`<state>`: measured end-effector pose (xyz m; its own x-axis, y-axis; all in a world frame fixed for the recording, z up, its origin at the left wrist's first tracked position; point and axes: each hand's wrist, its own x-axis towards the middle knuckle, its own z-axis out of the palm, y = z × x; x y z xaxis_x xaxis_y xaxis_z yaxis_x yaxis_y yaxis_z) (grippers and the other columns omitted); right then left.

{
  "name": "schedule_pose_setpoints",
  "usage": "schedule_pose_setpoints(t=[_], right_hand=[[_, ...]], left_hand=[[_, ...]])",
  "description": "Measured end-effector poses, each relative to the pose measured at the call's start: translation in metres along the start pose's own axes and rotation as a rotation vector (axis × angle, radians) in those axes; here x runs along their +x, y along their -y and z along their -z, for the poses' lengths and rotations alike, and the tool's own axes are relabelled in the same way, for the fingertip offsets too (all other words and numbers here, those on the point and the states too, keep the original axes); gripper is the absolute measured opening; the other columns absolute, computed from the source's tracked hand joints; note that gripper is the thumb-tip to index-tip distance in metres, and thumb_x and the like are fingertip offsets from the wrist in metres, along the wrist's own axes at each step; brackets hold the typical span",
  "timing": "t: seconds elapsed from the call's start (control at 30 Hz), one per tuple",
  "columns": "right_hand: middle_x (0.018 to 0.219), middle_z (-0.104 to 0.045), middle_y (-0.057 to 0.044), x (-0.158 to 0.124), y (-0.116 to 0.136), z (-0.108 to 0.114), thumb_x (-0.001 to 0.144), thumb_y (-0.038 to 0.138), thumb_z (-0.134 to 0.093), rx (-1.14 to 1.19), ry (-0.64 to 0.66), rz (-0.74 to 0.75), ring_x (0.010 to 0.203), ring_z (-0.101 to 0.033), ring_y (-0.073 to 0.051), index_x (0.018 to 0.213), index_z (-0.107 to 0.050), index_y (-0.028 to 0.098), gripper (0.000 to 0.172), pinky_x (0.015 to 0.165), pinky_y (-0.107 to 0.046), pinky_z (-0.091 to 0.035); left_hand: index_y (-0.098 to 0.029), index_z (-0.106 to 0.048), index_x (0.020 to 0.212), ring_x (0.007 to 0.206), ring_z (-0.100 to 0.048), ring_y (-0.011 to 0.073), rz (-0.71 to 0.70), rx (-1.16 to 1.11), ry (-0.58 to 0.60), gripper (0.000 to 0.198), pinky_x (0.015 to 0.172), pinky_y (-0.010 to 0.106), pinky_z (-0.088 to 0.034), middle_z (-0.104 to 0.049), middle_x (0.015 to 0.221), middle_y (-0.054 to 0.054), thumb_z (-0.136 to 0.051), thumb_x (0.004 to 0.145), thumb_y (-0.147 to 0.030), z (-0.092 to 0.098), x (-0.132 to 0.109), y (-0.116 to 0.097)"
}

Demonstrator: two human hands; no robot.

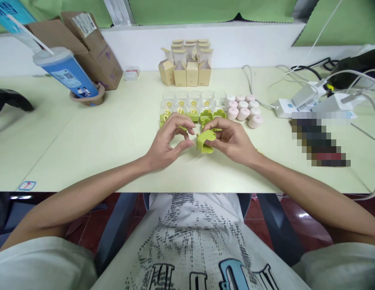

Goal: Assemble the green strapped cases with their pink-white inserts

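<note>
My right hand (231, 139) grips a small green plastic piece (205, 141), holding it tilted just above the pale table (93, 137). My left hand (169, 141) is beside it, fingers curled with the thumb and fingertips nearly touching the green piece; nothing shows in it. Just behind the hands stands a row of clear little boxes with yellow parts (193, 101) and more green pieces (209, 115) in front of them. Several pink egg-shaped items (244, 108) lie to the right of that row.
Small tan cartons (187, 64) stand at the back centre. A tilted blue cup with a lid (66, 72) and a brown cardboard box (93, 44) sit at the back left. White power adapters and cables (308, 100) crowd the right side, beside a blurred-out object (320, 141).
</note>
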<state>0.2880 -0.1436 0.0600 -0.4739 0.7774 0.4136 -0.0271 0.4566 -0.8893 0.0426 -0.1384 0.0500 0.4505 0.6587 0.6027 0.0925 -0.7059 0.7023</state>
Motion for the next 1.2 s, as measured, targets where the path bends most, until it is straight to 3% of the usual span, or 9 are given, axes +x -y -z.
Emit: schedule_pose_setpoints(t=[0.07,0.2,0.3,0.5,0.77,1.2], right_hand=[[0.095,-0.073,-0.002,0.000,0.000,-0.001,0.099,0.049,-0.083,0.019,0.013,0.046,0.081,-0.071,-0.016,0.106,-0.066,0.024,0.031,0.069,-0.029,-0.058],[0.096,-0.071,-0.001,0.001,0.002,-0.008,0.096,0.049,-0.087,0.053,0.039,0.042,0.082,-0.069,-0.015,0.104,-0.068,0.022,0.034,0.072,-0.027,-0.059],[0.095,-0.070,-0.001,0.001,0.003,-0.011,0.090,0.051,-0.093,0.114,0.070,0.003,0.081,-0.069,-0.015,0.102,-0.067,0.022,0.040,0.071,-0.028,-0.060],[0.094,-0.069,0.000,0.000,0.010,-0.012,0.092,0.046,-0.092,0.246,0.065,-0.032,0.079,-0.074,-0.016,0.104,-0.064,0.023,0.038,0.068,-0.028,-0.063],[0.096,-0.073,0.000,-0.003,0.013,-0.013,0.099,0.028,-0.084,0.301,0.072,-0.016,0.080,-0.079,-0.014,0.109,-0.066,0.020,0.022,0.072,-0.025,-0.065],[0.098,-0.077,-0.002,-0.007,0.011,-0.014,0.091,0.027,-0.087,0.059,0.005,0.099,0.082,-0.074,-0.012,0.103,-0.072,0.019,0.020,0.075,-0.025,-0.066]], left_hand=[[-0.026,-0.069,0.119,0.097,-0.070,0.0176,0.050,0.029,0.022,0.031,0.086,0.033,-0.058,-0.074,0.111,0.006,-0.071,0.107,-0.054,0.000,0.001,-0.001],[-0.021,-0.067,0.099,0.078,-0.065,0.0144,0.119,-0.002,0.175,0.044,0.073,0.028,-0.052,-0.070,0.088,0.002,-0.062,0.109,-0.063,-0.001,0.003,-0.005],[-0.020,-0.065,0.092,0.070,-0.060,0.0124,0.135,-0.079,0.190,0.043,0.066,0.025,-0.048,-0.065,0.079,0.000,-0.064,0.110,-0.059,0.000,0.005,-0.008],[-0.020,-0.068,0.089,0.067,-0.060,0.0120,0.139,-0.175,0.152,0.036,0.062,0.025,-0.049,-0.063,0.077,0.000,-0.070,0.108,-0.051,0.005,0.011,-0.010],[-0.021,-0.070,0.089,0.066,-0.062,0.0112,0.082,-0.139,0.089,0.031,0.061,0.024,-0.050,-0.066,0.075,0.000,-0.069,0.109,-0.044,0.007,0.009,-0.008],[-0.020,-0.071,0.092,0.064,-0.062,0.0110,0.075,-0.076,0.119,0.033,0.060,0.023,-0.049,-0.068,0.074,0.000,-0.068,0.110,-0.047,0.004,0.003,-0.007]])
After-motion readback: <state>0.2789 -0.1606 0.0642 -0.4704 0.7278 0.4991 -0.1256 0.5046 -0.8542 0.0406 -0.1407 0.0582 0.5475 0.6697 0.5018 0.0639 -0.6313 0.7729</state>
